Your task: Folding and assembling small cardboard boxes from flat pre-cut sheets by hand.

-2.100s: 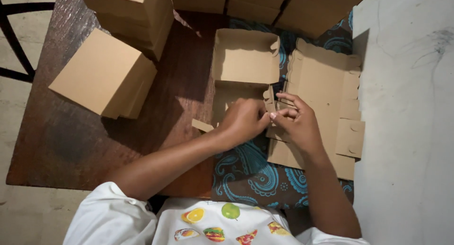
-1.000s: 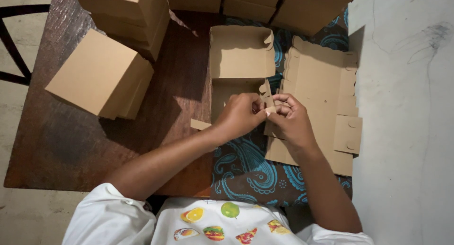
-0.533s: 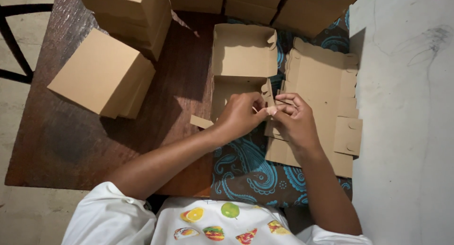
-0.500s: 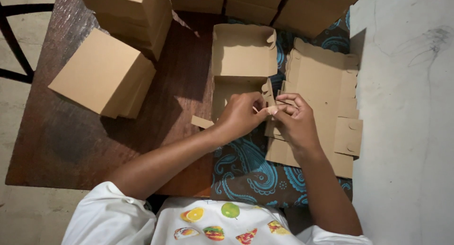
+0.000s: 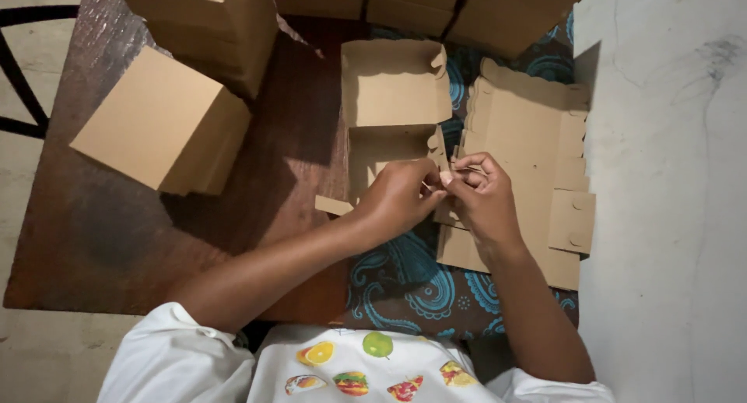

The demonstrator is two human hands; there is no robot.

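Observation:
A half-folded brown cardboard box lies open on the dark wooden table, its lid toward the far side. My left hand and my right hand meet at the box's near right corner, both pinching a small cardboard side flap between the fingertips. Directly right of the hands lies a stack of flat, unfolded box blanks on a blue patterned cloth.
Finished closed cardboard boxes sit at the left, and more are stacked along the far edge. A pale wall runs along the right. A black chair frame stands beyond the table's left edge.
The hands have stayed at the same corner of the box, with only small finger movements on the flap. The view shifted slightly.

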